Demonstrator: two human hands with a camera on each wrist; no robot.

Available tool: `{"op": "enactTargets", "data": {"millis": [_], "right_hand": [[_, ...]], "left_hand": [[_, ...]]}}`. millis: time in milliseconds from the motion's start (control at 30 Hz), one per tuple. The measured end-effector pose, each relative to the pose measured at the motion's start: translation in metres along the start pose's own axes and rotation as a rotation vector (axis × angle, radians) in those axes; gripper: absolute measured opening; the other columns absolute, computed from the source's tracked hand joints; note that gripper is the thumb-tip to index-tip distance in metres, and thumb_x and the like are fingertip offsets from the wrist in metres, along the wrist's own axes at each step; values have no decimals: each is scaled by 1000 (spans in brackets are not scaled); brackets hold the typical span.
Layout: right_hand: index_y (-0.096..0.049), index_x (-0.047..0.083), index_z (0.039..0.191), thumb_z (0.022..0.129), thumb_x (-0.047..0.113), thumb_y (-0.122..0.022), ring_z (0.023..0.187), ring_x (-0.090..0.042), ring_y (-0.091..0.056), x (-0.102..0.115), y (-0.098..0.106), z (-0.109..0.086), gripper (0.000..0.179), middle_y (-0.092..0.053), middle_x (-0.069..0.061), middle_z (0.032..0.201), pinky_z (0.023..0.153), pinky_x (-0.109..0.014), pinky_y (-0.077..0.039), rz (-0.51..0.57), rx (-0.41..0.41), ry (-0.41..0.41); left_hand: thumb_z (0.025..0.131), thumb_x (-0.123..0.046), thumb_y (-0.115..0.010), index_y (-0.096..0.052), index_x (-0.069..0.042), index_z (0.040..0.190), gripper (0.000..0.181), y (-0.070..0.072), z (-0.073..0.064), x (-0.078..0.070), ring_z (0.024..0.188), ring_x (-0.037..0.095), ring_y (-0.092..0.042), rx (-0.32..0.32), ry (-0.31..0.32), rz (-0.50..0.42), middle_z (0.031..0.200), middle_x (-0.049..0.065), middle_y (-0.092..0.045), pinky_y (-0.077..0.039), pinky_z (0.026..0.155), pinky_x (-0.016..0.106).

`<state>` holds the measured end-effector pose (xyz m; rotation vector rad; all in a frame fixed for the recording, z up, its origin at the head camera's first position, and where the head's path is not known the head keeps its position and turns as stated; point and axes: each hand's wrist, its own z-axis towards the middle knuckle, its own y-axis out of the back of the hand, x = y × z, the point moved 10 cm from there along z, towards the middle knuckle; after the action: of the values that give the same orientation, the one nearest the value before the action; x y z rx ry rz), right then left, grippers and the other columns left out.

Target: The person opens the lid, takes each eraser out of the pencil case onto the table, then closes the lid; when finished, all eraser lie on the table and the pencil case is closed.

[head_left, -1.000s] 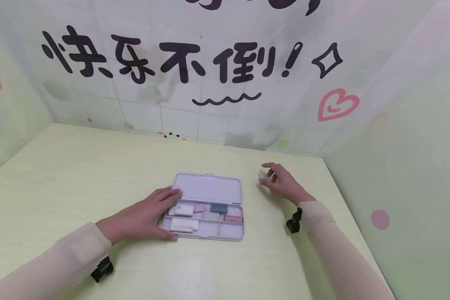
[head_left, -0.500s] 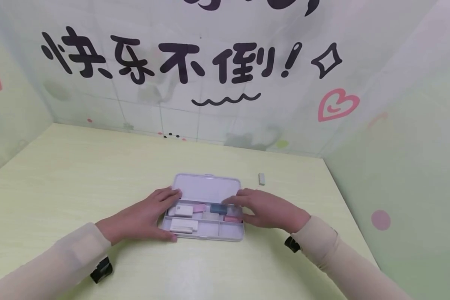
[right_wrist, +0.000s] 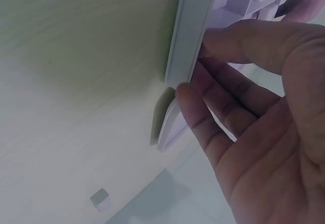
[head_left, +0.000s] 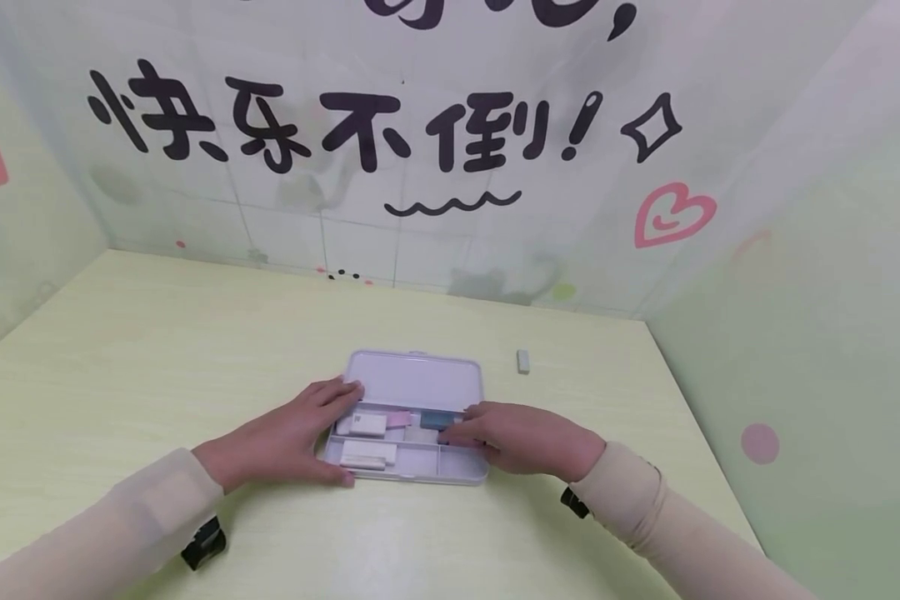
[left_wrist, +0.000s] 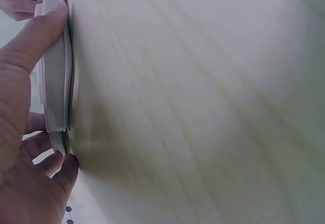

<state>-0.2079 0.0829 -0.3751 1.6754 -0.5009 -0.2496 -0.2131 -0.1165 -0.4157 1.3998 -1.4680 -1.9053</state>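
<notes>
A flat lilac pencil box (head_left: 420, 379) lies on the table, its lid laid back. My left hand (head_left: 285, 433) grips its left end, thumb (left_wrist: 53, 23) along the front side and fingers at the back. Over the right end, my right hand (head_left: 532, 435) reaches thumb and fingers into the rear compartment, where they hide a pink-red eraser; I cannot tell whether they pinch it. Beside these fingertips lie a blue eraser (head_left: 437, 420) and a pale one (head_left: 420, 434). Further left are a white eraser (head_left: 367, 425) and a pink one (head_left: 398, 418).
White erasers (head_left: 369, 453) lie in the front left compartment. A small grey eraser (head_left: 522, 361) rests on the table (head_left: 217, 325) behind the right hand. Printed wall sheets (head_left: 450, 242) stand along the table's back and sides.
My right hand has let go of the grey eraser on the table and moved left and nearer to the box's right end, covering the pink-red eraser. The left hand has stayed put.
</notes>
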Motion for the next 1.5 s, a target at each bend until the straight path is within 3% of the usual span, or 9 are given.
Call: {"op": "enactTargets", "data": {"millis": [267, 367, 467, 600, 767, 933, 1133, 1300, 1500], "right_hand": [[-72, 21, 125, 100, 0, -64, 94, -4, -58, -6, -8, 1, 34, -71, 7, 110, 86, -18, -53, 117, 30, -51], [-71, 19, 121, 100, -4, -62, 96, -2, -59, -8, -7, 1, 32, -69, 9, 107, 90, -18, -53, 187, 5, -51], [-69, 14, 114, 98, -8, -61, 93, -3, -57, -12, -5, 0, 28, -66, 5, 98, 85, -18, -52, 249, -29, -42], [-69, 11, 124, 101, 1, -64, 95, -3, -62, -23, -3, -4, 25, -70, 3, 104, 87, -18, -56, 398, -73, -79], [-62, 9, 143, 98, 5, -70, 106, -9, -70, -51, 3, -16, 46, -75, -2, 120, 95, -25, -60, 564, -174, -183], [-61, 8, 144, 97, 2, -70, 103, -13, -70, -90, 3, -36, 48, -75, -4, 111, 92, -26, -60, 642, -292, -291], [-59, 4, 145, 97, 2, -70, 106, -21, -69, -139, -3, -68, 49, -75, -14, 113, 87, -22, -58, 698, -418, -436], [-56, 3, 148, 99, 7, -69, 105, -25, -70, -172, -8, -93, 51, -73, -19, 116, 82, -19, -56, 692, -441, -567], [-52, -2, 149, 101, 8, -66, 109, -35, -70, -199, -12, -107, 51, -68, -27, 126, 80, -20, -55, 648, -425, -671]], "left_hand": [[76, -68, -83, -34, -5, 163, 118, -3, -1, 2, 156, 44, -32, 15, 14, -1, 169, 19, -34, -45, 117, 59], [76, -67, -84, -35, -4, 163, 118, -3, -2, 1, 156, 43, -32, 16, 14, -2, 168, 19, -35, -44, 117, 59], [76, -67, -84, -35, -4, 163, 118, -3, -2, 0, 156, 44, -32, 13, 10, -1, 168, 19, -35, -44, 117, 60], [76, -68, -83, -34, -5, 163, 118, -3, -2, 1, 156, 44, -32, 10, 10, -3, 169, 19, -34, -44, 117, 60], [76, -68, -83, -34, -6, 164, 118, -3, -2, 1, 155, 43, -33, 10, 13, -9, 169, 18, -33, -44, 117, 60], [76, -68, -83, -34, -4, 163, 119, -2, -2, 0, 155, 45, -32, 5, 7, -4, 168, 20, -34, -44, 117, 61], [77, -69, -82, -32, -5, 164, 119, -2, 0, -1, 156, 44, -31, 18, 10, -9, 170, 20, -32, -44, 117, 61], [77, -68, -82, -32, -6, 164, 119, -2, 1, 0, 156, 43, -31, 24, 20, -2, 170, 19, -32, -43, 118, 60], [77, -68, -82, -32, -6, 164, 118, -2, 1, 1, 155, 43, -32, 15, 20, -4, 170, 19, -32, -44, 117, 60]]}}
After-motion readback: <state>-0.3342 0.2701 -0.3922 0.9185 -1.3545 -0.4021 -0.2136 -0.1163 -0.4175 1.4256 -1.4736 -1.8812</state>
